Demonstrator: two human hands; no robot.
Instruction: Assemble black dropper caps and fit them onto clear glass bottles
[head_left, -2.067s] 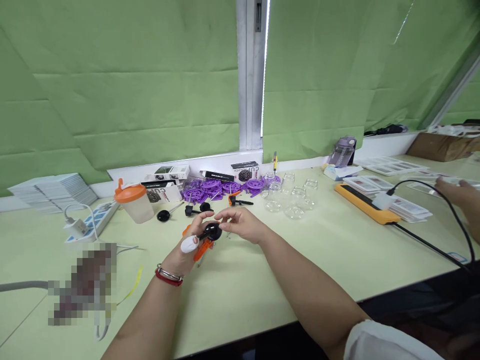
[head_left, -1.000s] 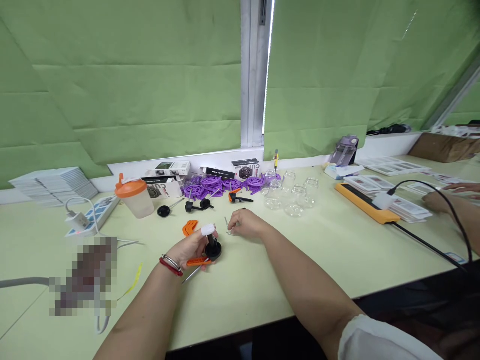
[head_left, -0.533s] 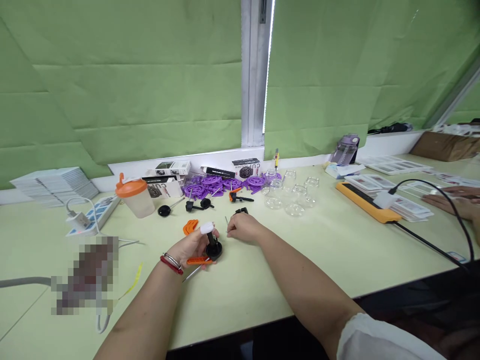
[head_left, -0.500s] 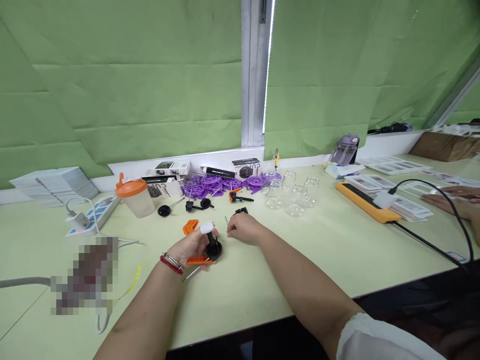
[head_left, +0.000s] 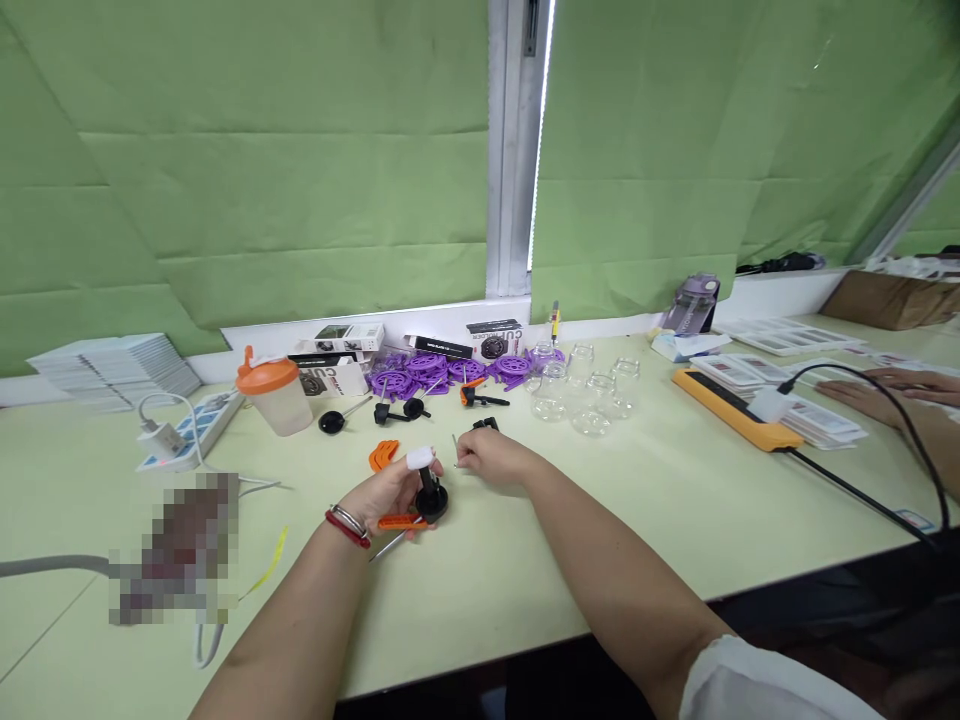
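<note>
My left hand [head_left: 397, 490] is closed around a black cup-shaped part [head_left: 431, 501] with an upright black stem, an orange strip [head_left: 399, 522] beneath it, and a metal shaft [head_left: 386, 547] pointing down-left. A white wrap [head_left: 421, 458] covers my thumb tip. My right hand [head_left: 491, 455] pinches at the table, with a thin metal rod [head_left: 454, 446] standing out from its fingertips. Behind its knuckles a small black part [head_left: 486, 424] is partly hidden. An orange curved piece [head_left: 383, 455] lies beyond my left hand.
Black parts with metal rods [head_left: 333, 421], purple ring-shaped pieces [head_left: 430, 367] and cup holder boxes [head_left: 334, 378] line the back. Clear cups [head_left: 592, 423], an orange-lidded shaker [head_left: 281, 408] and an orange power strip [head_left: 739, 408] stand around. At right, another person's hands [head_left: 885, 390] rest over cards.
The whole view has shifted slightly. Both my hands keep nearly the same pose and place on the table. The other person's hands at the right have moved a little.
</note>
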